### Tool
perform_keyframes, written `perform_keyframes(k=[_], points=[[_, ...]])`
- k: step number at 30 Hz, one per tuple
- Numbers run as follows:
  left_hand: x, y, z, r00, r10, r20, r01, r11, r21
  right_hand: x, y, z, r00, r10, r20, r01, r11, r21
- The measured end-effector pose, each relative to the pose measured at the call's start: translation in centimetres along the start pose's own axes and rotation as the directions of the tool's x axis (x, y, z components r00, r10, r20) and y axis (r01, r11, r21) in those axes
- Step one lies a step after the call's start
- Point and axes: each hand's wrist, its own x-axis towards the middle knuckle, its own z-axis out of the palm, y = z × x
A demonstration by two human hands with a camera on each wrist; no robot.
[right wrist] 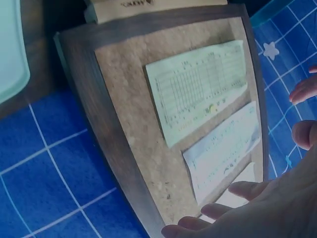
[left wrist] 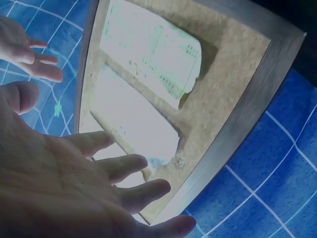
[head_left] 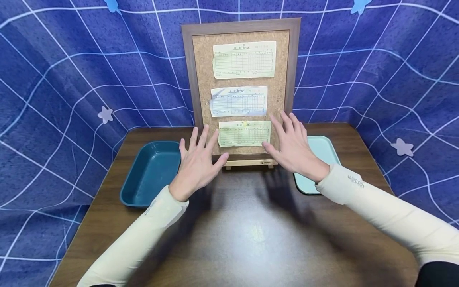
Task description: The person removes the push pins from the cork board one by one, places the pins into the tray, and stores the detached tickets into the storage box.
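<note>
A framed cork board (head_left: 279, 91) leans upright on a small wooden stand (head_left: 247, 162). Three printed paper slips are on it, one above another: a top slip (head_left: 244, 59), a middle slip (head_left: 238, 101) and a greenish bottom slip (head_left: 245, 134). My left hand (head_left: 199, 161), fingers spread and empty, is held up before the board's lower left, also seen in the left wrist view. On the other side my right hand (head_left: 295, 149) is spread likewise, near the bottom slip's right end. Whether its thumb touches that slip I cannot tell.
A dark teal tray (head_left: 152, 173) stands on the brown table (head_left: 244, 223) left of the board. To the right lies a pale mint tray (head_left: 324, 149), partly hidden by my right hand. A blue curtain (head_left: 64, 119) with white lines closes off the back and sides.
</note>
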Motion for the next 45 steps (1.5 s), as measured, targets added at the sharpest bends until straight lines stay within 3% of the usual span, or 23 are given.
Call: perform_keyframes(k=[9,20,27,35,45], points=[[2.1,0.6,-1.7,0.995,0.016,-0.095,-0.025,0.996,-0.089,2.0,-1.0,-1.1,1.000,-0.004,-0.019,0.004,1.000,0.007],[4.1,1.1,-3.2,0.996,-0.014,-0.092,0.007,0.997,-0.070,4.8,-2.3,-2.6,1.000,-0.011,-0.009,0.011,1.000,-0.008],[5.8,1.7,-3.4,0.992,-0.018,-0.122,0.007,0.996,-0.090,6.5,-2.7,-3.1,1.000,-0.004,-0.016,0.004,0.999,-0.042],[7.6,2.4,-3.9,0.987,-0.022,-0.160,0.006,0.995,-0.102,8.6,-4.0,-3.6,0.999,0.014,-0.052,-0.014,1.000,0.000],[9.6,2.6,-4.6,0.992,-0.055,-0.111,0.047,0.997,-0.068,11.3,-4.0,-4.1,0.993,0.093,-0.079,-0.089,0.995,0.056]])
